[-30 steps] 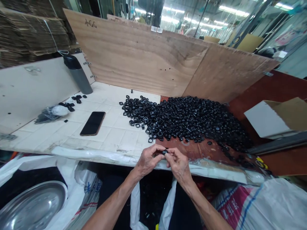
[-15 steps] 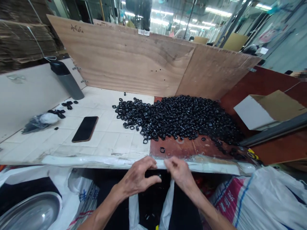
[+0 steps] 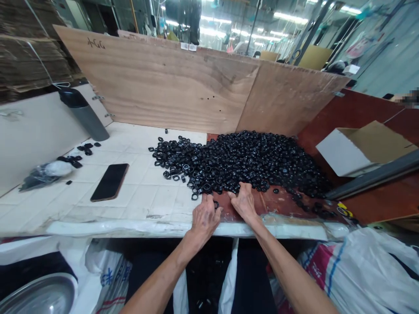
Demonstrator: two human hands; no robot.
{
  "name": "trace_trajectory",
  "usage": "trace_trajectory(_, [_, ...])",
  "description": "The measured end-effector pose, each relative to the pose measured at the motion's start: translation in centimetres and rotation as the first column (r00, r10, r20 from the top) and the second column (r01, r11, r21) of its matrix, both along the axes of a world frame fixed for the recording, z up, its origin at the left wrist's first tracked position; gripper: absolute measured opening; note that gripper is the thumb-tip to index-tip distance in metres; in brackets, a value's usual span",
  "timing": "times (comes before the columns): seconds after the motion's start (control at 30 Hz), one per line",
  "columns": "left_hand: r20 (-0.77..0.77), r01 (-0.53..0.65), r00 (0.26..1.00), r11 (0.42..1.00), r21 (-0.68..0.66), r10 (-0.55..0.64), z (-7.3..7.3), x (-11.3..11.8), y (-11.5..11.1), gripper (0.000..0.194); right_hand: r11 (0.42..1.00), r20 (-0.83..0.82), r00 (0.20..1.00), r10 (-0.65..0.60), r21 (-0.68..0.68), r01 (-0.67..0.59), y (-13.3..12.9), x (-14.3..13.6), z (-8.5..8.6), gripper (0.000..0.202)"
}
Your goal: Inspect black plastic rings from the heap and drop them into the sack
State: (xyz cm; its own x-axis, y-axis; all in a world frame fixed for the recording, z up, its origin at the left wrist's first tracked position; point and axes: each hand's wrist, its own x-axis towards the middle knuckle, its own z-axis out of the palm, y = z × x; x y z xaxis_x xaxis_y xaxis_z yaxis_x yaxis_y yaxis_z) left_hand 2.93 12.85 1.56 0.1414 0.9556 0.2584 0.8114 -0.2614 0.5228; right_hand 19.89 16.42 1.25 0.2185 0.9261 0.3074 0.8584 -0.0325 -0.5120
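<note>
A large pile of small black rings (image 3: pixel 258 157) lies across the white and red parts of the tabletop. My left hand (image 3: pixel 206 213) is at the pile's near edge, fingers bent down, with one black ring beside its thumb; what its fingertips hold, if anything, is hidden. To the right, my right hand (image 3: pixel 244 201) touches the front of the pile with curled fingers, and its fingertips are too small to read. Below the table edge, between my legs, hangs an open white bag (image 3: pixel 229 279) with dark contents.
A phone (image 3: pixel 110 182) and a grey bottle (image 3: pixel 87 115) are on the left, near a plastic bag of black pieces (image 3: pixel 44 175). An open carton (image 3: pixel 366 148) stands right, above a metal bar (image 3: pixel 376 172). A wooden board (image 3: pixel 163 83) closes the back. White sacks (image 3: pixel 363 270) flank the legs.
Both hands have moved up and forward from above the bag at the table edge to the near side of the pile. The view has shifted slightly.
</note>
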Motion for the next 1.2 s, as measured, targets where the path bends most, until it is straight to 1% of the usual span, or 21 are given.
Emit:
trace_trajectory(0.07, [0.034, 0.021, 0.999, 1.0, 0.008, -0.021, -0.3, -0.5, 0.2, 0.019, 0.996, -0.013, 0.996, 0.087, 0.035, -0.087, -0.2, -0.4, -0.1, 0.051])
trace_trajectory(0.17, [0.108, 0.067, 0.992, 0.997, 0.029, -0.07, -0.7, -1.1, 0.4, 0.018, 0.967, -0.056, 0.968, 0.246, 0.075, -0.242, -1.0, -0.5, 0.1, 0.056])
trace_trajectory(0.23, [0.176, 0.084, 0.98, 0.995, 0.045, -0.091, -1.0, -1.4, 0.4, 0.02, 0.954, -0.116, 0.949, 0.292, 0.11, -0.28, -1.6, -0.5, 0.3, 0.055])
trace_trajectory(0.3, [0.237, 0.088, 0.967, 0.995, 0.045, -0.096, -1.3, -1.6, 0.4, 0.024, 0.95, -0.155, 0.941, 0.302, 0.135, -0.282, -2.0, -0.4, 0.4, 0.043])
trace_trajectory(0.33, [0.262, 0.084, 0.961, 0.996, 0.039, -0.091, -1.4, -1.7, 0.4, 0.025, 0.942, -0.153, 0.933, 0.325, 0.138, -0.305, -2.2, -0.4, 0.5, 0.034])
trace_trajectory(0.37, [0.281, 0.08, 0.956, 0.996, 0.03, -0.086, -1.4, -1.7, 0.3, 0.026, 0.928, -0.139, 0.92, 0.366, 0.134, -0.349, -2.3, -0.4, 0.6, 0.024])
trace_trajectory(0.43, [0.314, 0.078, 0.946, 0.997, 0.013, -0.078, -1.3, -1.7, 0.2, 0.027, 0.881, -0.098, 0.877, 0.47, 0.113, -0.46, -2.4, -0.5, 0.7, 0.01])
trace_trajectory(0.5, [0.329, 0.087, 0.941, 0.996, -0.003, -0.081, -1.0, -1.7, 0.0, 0.026, 0.846, -0.085, 0.843, 0.531, 0.105, -0.522, -2.6, -0.6, 0.8, 0.006])
trace_trajectory(0.6, [0.34, 0.104, 0.936, 0.994, -0.015, -0.093, -0.5, -1.7, -0.1, 0.023, 0.828, -0.11, 0.822, 0.558, 0.129, -0.545, -2.7, -0.7, 0.8, 0.011])
trace_trajectory(0.7, [0.37, 0.094, 0.925, 0.996, -0.009, -0.084, -0.4, -1.6, -0.2, 0.022, 0.811, -0.161, 0.795, 0.585, 0.138, -0.569, -2.9, -0.5, 0.6, 0.016])
trace_trajectory(0.73, [0.39, 0.094, 0.917, 0.996, -0.01, -0.082, -0.4, -1.6, -0.2, 0.023, 0.82, -0.205, 0.794, 0.573, 0.13, -0.558, -2.9, -0.5, 0.6, 0.016])
trace_trajectory(0.8, [0.446, 0.108, 0.89, 0.994, -0.009, -0.093, -0.7, -1.6, -0.2, 0.024, 0.856, -0.351, 0.787, 0.508, 0.1, -0.508, -3.0, -0.3, 0.4, 0.015])
trace_trajectory(0.87, [0.501, 0.145, 0.856, 0.989, 0.003, -0.127, -0.8, -1.6, -0.1, 0.024, 0.879, -0.504, 0.741, 0.445, 0.084, -0.47, -2.9, -0.2, 0.4, 0.014])
trace_trajectory(0.9, [0.516, 0.162, 0.844, 0.987, 0.019, -0.149, -0.8, -1.6, -0.1, 0.024, 0.873, -0.548, 0.708, 0.446, 0.094, -0.478, -2.9, -0.1, 0.5, 0.013])
trace_trajectory(0.97, [0.516, 0.182, 0.836, 0.982, 0.057, -0.185, -0.6, -1.7, 0.1, 0.024, 0.831, -0.555, 0.651, 0.518, 0.146, -0.537, -2.7, -0.1, 0.8, 0.011])
trace_trajectory(1.03, [0.5, 0.192, 0.84, 0.977, 0.091, -0.211, -0.3, -1.7, 0.1, 0.023, 0.776, -0.508, 0.615, 0.603, 0.194, -0.6, -2.6, 0.0, 1.2, 0.013])
trace_trajectory(1.07, [0.497, 0.197, 0.839, 0.975, 0.102, -0.222, -0.1, -1.7, 0.1, 0.022, 0.757, -0.489, 0.603, 0.63, 0.214, -0.617, -2.6, 0.0, 1.3, 0.016])
trace_trajectory(1.13, [0.512, 0.213, 0.827, 0.973, 0.093, -0.23, 0.2, -1.7, 0.0, 0.021, 0.747, -0.471, 0.599, 0.648, 0.237, -0.621, -2.6, 0.0, 1.4, 0.019])
trace_trajectory(1.2, [0.56, 0.227, 0.802, 0.973, 0.042, -0.211, 0.4, -1.5, -0.2, 0.023, 0.762, -0.458, 0.622, 0.635, 0.239, -0.602, -2.6, 0.0, 1.2, 0.019])
